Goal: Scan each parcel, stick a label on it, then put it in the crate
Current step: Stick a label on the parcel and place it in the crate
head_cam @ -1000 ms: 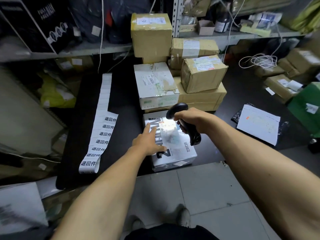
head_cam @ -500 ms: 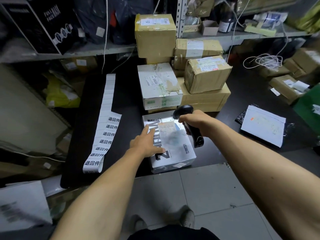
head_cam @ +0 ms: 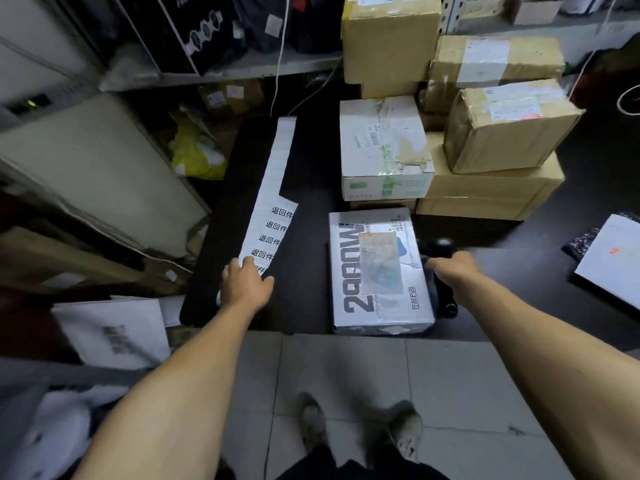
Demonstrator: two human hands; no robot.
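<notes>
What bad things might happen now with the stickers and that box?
The left hand rests on the end of the label strip, which hangs past the black mat's edge, so a careless pull might tear a sticker or drag the whole strip off. The white parcel sits right at the mat's front edge, with the scanner in the right hand close beside it; a bump could tip it to the floor.
</notes>
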